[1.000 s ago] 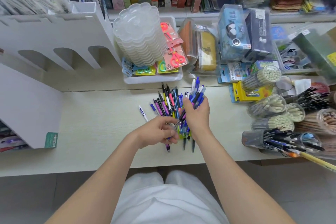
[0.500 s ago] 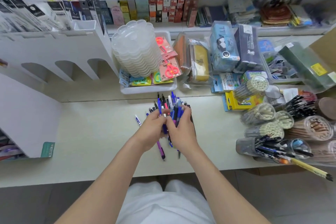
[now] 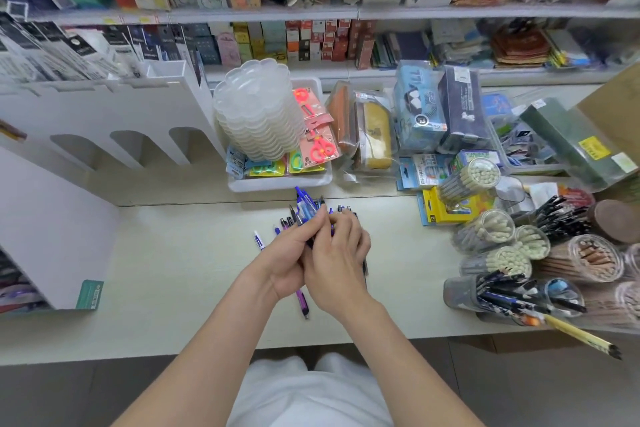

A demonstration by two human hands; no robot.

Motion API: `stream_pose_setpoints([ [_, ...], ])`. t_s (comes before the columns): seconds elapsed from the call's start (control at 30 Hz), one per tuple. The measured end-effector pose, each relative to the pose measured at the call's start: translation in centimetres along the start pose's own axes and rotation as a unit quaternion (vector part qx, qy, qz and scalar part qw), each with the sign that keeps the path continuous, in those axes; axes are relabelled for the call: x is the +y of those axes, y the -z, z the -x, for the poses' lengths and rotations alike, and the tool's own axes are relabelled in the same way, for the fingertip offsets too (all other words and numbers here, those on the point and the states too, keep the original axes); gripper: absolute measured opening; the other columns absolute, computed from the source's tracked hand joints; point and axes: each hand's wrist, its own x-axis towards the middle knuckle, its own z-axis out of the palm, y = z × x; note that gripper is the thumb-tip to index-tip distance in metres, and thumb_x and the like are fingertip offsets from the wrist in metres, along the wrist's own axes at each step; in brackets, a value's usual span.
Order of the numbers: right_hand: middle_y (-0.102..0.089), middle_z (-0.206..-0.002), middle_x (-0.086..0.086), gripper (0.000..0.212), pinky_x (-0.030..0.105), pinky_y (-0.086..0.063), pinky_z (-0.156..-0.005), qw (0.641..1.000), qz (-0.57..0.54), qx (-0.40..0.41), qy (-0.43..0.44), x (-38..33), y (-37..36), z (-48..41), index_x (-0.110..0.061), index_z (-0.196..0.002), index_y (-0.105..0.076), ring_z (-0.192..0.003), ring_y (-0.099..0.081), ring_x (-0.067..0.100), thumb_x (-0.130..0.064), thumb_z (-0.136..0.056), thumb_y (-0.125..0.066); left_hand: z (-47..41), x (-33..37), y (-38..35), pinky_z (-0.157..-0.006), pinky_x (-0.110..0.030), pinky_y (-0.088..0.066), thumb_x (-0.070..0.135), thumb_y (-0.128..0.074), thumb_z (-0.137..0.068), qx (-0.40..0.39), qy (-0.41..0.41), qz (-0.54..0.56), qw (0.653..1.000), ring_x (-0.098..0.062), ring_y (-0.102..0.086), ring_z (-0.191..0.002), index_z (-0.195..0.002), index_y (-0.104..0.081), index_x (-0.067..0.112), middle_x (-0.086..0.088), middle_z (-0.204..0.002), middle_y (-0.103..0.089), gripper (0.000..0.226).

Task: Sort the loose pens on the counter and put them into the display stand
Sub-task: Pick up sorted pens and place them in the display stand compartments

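Both hands meet over the pile of loose pens in the middle of the pale counter (image 3: 166, 274). My left hand (image 3: 289, 258) grips a bunch of blue pens (image 3: 304, 206) whose tips stick up past the fingers. My right hand (image 3: 337, 258) curls round the same bunch from the right. A purple pen (image 3: 302, 303) pokes out below the hands. One white-and-blue pen (image 3: 259, 240) lies alone to the left. The white display stand (image 3: 104, 114) with arched openings rises at the back left.
A white tray (image 3: 280, 182) with stacked clear lids and scissors packs sits just behind the pens. Clear tubs of pencils and pens (image 3: 498, 253) crowd the counter's right end, with one brush (image 3: 585, 336) jutting over the front edge. Pencil cases and shelves stand behind.
My right hand came down from holding its bunch upright and joined my left hand over the pile. The camera tilted up, showing more shelving.
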Motion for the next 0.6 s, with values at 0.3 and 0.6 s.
stream_pose_setpoints([
  [0.3,-0.02,-0.165,0.002,0.075,0.033,-0.023,-0.127,0.966,-0.257,-0.025,0.008,-0.7,4.1,-0.8,-0.014,-0.16,-0.037,-0.154,-0.021,0.019,-0.016,-0.086,-0.042,-1.0,-0.4,-1.0,-0.065,-0.03,-0.061,0.026,-0.068,-0.103,0.179,-0.075,0.056,0.979,-0.022,-0.073,-0.074,-0.107,-0.067,0.006,-0.011,-0.087,-0.071,0.021],
  [0.6,-0.075,-0.101,0.022,0.023,0.044,-0.061,-0.081,0.566,-0.699,-0.044,-0.435,-1.1,4.6,-0.4,0.004,-0.109,-0.07,-0.085,-0.074,0.03,-0.005,-0.102,-0.05,0.4,0.7,-3.2,-0.072,-0.041,-0.062,0.014,-0.07,-0.102,0.237,-0.275,0.076,0.929,-0.024,-0.07,-0.071,-0.095,-0.06,0.009,-0.007,-0.073,-0.067,0.013],
])
